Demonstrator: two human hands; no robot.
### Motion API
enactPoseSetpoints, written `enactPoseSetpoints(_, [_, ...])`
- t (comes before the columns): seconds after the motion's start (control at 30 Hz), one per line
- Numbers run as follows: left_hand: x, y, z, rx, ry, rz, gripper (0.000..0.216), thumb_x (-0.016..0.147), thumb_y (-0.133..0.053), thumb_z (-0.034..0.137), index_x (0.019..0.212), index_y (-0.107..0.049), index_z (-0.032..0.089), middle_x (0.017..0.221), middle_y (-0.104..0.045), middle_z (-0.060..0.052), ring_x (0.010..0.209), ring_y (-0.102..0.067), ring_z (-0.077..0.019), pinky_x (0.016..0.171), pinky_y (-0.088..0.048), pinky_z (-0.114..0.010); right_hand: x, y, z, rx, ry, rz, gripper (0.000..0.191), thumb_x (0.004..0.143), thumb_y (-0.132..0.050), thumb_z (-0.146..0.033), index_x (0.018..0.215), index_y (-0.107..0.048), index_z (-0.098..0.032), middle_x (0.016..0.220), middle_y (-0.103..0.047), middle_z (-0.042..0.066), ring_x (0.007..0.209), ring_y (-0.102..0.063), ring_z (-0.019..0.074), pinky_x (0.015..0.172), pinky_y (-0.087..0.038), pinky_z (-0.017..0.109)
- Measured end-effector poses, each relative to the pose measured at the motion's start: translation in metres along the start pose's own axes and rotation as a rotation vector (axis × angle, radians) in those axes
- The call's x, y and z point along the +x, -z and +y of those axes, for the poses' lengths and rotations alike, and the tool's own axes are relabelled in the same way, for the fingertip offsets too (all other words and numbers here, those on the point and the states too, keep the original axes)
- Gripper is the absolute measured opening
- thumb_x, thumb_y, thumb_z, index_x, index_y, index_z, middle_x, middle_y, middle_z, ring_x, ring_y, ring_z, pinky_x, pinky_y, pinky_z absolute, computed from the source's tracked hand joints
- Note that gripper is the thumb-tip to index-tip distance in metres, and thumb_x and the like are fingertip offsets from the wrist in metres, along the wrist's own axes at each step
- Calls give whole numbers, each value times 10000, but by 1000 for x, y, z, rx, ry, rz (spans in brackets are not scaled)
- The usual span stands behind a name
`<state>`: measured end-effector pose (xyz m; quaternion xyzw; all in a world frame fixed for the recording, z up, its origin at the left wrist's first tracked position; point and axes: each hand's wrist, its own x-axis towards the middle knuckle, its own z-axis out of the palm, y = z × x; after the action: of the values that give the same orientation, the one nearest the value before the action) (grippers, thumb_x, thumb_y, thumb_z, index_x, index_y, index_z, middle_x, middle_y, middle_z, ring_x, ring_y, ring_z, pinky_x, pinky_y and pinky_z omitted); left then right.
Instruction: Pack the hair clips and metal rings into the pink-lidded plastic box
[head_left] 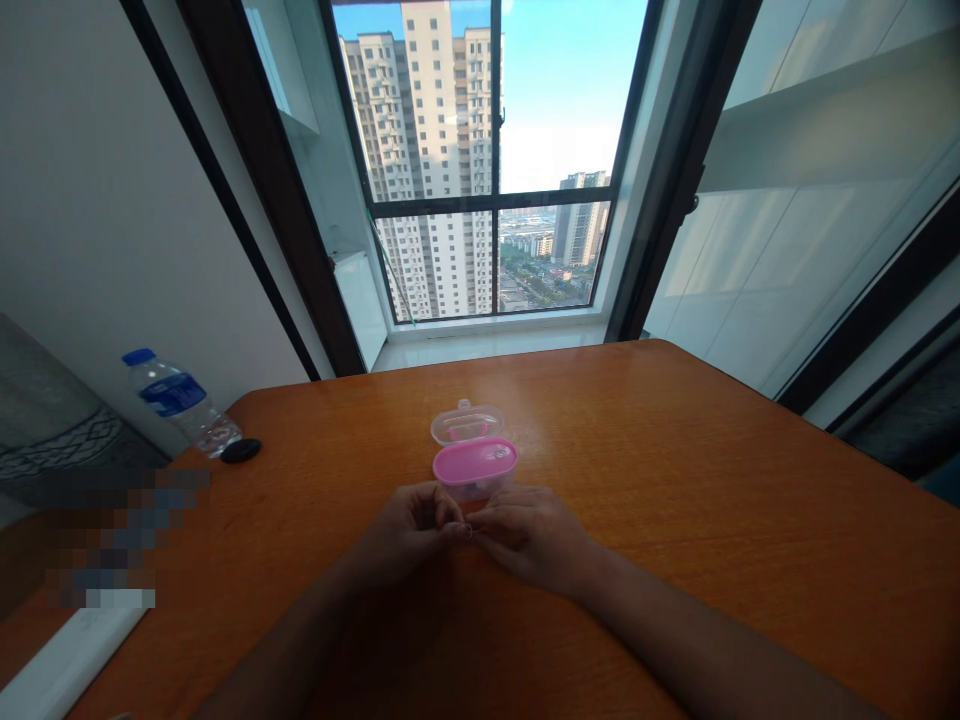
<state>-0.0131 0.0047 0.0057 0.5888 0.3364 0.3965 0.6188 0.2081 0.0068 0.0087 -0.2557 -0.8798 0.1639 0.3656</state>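
Bottle with a blue cap rests at the far left of the table, a black disc just beside its base, and a white strip lies at the near left corner. Left hand and right hand meet at the fingertips, both pinching a tiny loop, too small to identify. Just beyond them sits a plastic case, its pink half nearest the hands and its clear half behind, with a pink bit inside. Window ahead shows tower blocks.
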Motion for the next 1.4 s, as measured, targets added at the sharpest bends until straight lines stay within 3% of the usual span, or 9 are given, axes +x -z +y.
enactPoseSetpoints(0.23, [1,4,3,-39,-8,34,308,742,-812,268,713,-531,147,740,-651,-11,662,-580,-100,641,-453,-226,0,2,-1,-11,-91,158,125,859,-700,-338,893,-711,-218,867,-761,41,735,-690,157,667,-523,255])
enactPoseSetpoints(0.47, [5,4,-3,-141,6,117,346,698,-844,291,715,-525,158,698,-661,2,610,-607,-108,604,-471,-226,-3,-1,1,63,-283,251,185,803,-752,-368,825,-678,-200,619,-663,-16,509,-567,103,490,-442,203])
enactPoseSetpoints(0.57, [5,5,-5,-134,15,118,331,709,-838,293,718,-537,156,685,-667,-2,605,-609,-109,599,-471,-224,-3,-1,2,83,-306,254,202,793,-764,-375,838,-677,-199,601,-641,-22,495,-546,102,475,-432,204])
enactPoseSetpoints(0.77, [7,3,-5,-154,-21,89,333,685,-857,274,703,-551,144,702,-680,-11,629,-618,-109,630,-481,-232,0,2,0,68,-90,188,123,865,-705,-294,964,-721,-222,858,-734,34,705,-655,139,662,-515,246])
enactPoseSetpoints(0.9, [7,0,-7,-191,-6,66,362,658,-875,264,672,-533,146,719,-694,-17,642,-621,-109,642,-485,-232,3,1,-2,99,9,169,178,888,-680,-254,1060,-722,-239,917,-750,39,755,-682,147,678,-537,243])
enactPoseSetpoints(1.4, [8,3,-18,-285,7,23,320,658,-865,135,692,-547,141,748,-751,-20,671,-681,-100,640,-510,-192,0,-5,4,89,35,88,322,936,-625,-254,1252,-663,-304,964,-731,27,783,-681,128,705,-539,228])
